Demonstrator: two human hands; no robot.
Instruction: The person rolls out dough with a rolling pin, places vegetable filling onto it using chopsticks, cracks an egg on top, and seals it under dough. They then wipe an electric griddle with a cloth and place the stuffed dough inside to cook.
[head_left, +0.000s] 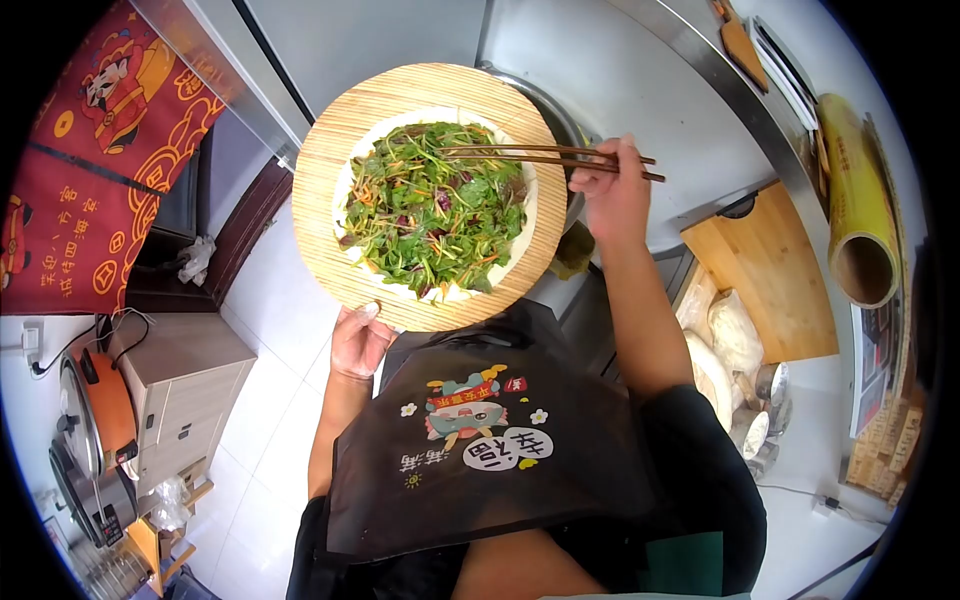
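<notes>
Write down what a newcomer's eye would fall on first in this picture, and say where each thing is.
The eye lands first on the round slatted board at upper centre, its lower edge held by the left hand, with chopped mixed greens heaped on a pale, dough-like sheet. Next come the brown chopsticks in the right hand, crossing the greens from the right. At upper left hangs a red curtain with gold designs.
</notes>
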